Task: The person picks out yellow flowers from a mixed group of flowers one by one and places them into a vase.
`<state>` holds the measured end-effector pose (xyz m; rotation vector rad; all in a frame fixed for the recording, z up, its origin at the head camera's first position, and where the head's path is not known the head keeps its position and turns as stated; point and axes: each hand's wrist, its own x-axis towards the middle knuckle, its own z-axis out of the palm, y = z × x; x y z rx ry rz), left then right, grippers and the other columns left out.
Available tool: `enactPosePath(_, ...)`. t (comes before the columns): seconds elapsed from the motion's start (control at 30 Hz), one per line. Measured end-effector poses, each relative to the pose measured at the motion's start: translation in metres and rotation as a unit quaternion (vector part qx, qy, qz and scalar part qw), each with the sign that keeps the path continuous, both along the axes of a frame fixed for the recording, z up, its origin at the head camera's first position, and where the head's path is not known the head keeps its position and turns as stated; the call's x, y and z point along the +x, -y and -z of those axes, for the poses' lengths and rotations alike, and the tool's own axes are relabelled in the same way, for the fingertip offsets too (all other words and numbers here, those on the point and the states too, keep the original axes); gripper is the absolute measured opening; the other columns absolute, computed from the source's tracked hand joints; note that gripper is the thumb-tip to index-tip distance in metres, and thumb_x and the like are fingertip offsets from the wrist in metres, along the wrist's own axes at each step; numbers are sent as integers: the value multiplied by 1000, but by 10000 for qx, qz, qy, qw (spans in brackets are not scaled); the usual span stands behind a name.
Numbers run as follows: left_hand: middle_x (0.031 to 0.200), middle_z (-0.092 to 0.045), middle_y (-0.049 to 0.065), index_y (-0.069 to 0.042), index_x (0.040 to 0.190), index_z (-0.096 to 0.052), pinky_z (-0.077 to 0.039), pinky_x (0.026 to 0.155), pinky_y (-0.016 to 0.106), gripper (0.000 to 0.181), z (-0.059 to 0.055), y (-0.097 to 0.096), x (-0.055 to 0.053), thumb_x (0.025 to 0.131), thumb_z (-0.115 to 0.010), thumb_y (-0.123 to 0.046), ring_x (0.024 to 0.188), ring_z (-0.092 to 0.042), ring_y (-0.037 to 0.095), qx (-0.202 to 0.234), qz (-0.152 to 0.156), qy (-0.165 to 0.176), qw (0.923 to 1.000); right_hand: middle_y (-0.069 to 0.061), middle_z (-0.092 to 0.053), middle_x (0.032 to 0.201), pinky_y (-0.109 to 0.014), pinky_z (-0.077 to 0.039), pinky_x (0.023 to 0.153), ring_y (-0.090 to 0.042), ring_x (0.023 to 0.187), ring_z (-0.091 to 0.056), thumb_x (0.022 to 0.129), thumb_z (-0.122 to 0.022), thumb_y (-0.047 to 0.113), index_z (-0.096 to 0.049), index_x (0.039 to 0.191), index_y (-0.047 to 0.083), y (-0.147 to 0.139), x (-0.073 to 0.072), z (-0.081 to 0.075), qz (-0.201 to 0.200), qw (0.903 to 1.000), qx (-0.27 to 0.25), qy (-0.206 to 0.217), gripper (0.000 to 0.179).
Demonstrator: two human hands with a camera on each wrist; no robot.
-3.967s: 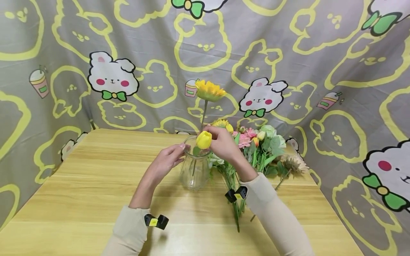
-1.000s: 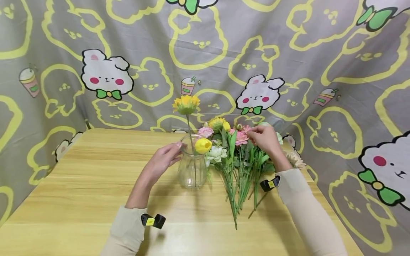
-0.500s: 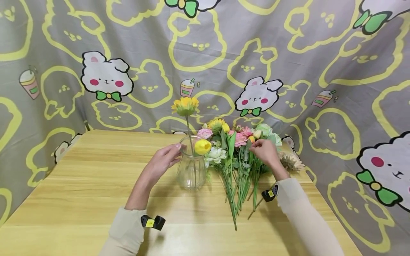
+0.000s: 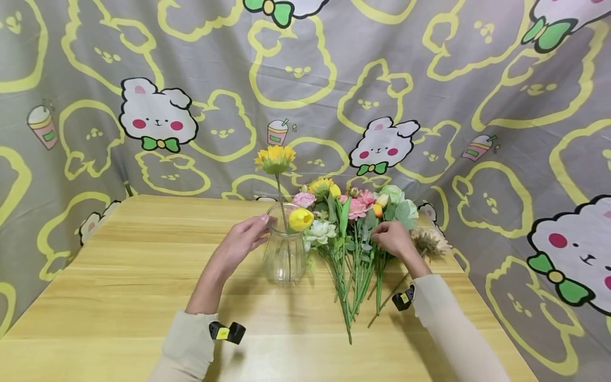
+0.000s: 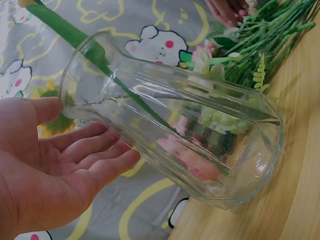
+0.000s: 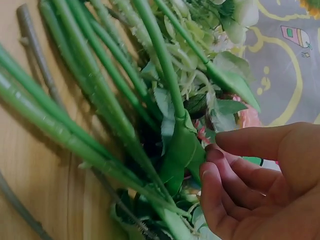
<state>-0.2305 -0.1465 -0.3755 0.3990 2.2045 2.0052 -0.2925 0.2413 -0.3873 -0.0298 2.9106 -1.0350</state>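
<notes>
A clear glass vase (image 4: 285,260) stands upright, holding a yellow sunflower (image 4: 275,159) and a yellow tulip (image 4: 301,219) that leans over its rim. My left hand (image 4: 241,241) is at the vase's neck; in the left wrist view the thumb touches the rim and the fingers extend loosely along the glass. My right hand (image 4: 395,240) hovers at the heap of flowers, among their upper stems. In the right wrist view its bent fingertips are beside a green leaf (image 6: 182,155); nothing is seen gripped between them.
Right of the vase lie pink flowers (image 4: 357,208), pale green flowers (image 4: 393,195), an orange tulip (image 4: 377,210) and a white flower (image 4: 321,232), their green stems (image 4: 348,297) pointing toward me. A beige flower (image 4: 431,241) lies farthest right. Patterned cloth (image 4: 296,69) hangs behind the wooden table (image 4: 143,276).
Four seconds ago my right hand was at the vase mouth with the flowers; it has since moved right to the heap, then down from the blooms toward the stems. My left hand stays at the vase.
</notes>
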Motion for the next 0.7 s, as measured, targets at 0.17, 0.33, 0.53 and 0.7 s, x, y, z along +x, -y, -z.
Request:
enactPosePath(0.17, 153, -48, 17, 0, 145, -51, -39, 121, 47, 62, 0, 0, -1, 108, -41, -49, 145, -42, 36, -1, 28, -61, 10000, -9, -63, 82, -30, -43, 60, -18, 63, -49, 95, -68, 13, -67, 89, 4, -5, -1, 3, 132, 9995, 296, -65, 12)
enactPosePath(0.33, 152, -48, 18, 0, 145, -50, -39, 121, 47, 61, 1, 0, -1, 109, -40, -48, 144, -43, 36, 11, 37, -65, 10000, 6, -31, 50, -28, -38, 54, -12, 46, -26, 94, -72, 22, -43, 56, 16, -11, -2, 4, 209, 9982, 542, 142, 49)
enactPosePath(0.53, 152, -48, 18, 1, 145, -50, -40, 120, 47, 62, 1, 0, -2, 108, -41, -49, 144, -44, 35, -16, 2, -42, 10000, -4, -56, 50, -27, -41, 48, -20, 43, -49, 94, -72, 30, -49, 54, 14, -17, 3, 3, 39, 9962, 659, 565, 50)
enactPosePath(0.7, 153, -48, 18, 1, 145, -51, -40, 121, 46, 63, 2, 0, -3, 108, -41, -49, 145, -43, 35, -13, 32, -37, 10000, -14, -71, 72, -36, -55, 56, -33, 67, -70, 95, -71, 28, -54, 61, 9, -19, 8, 6, -121, 9952, 436, 865, 43)
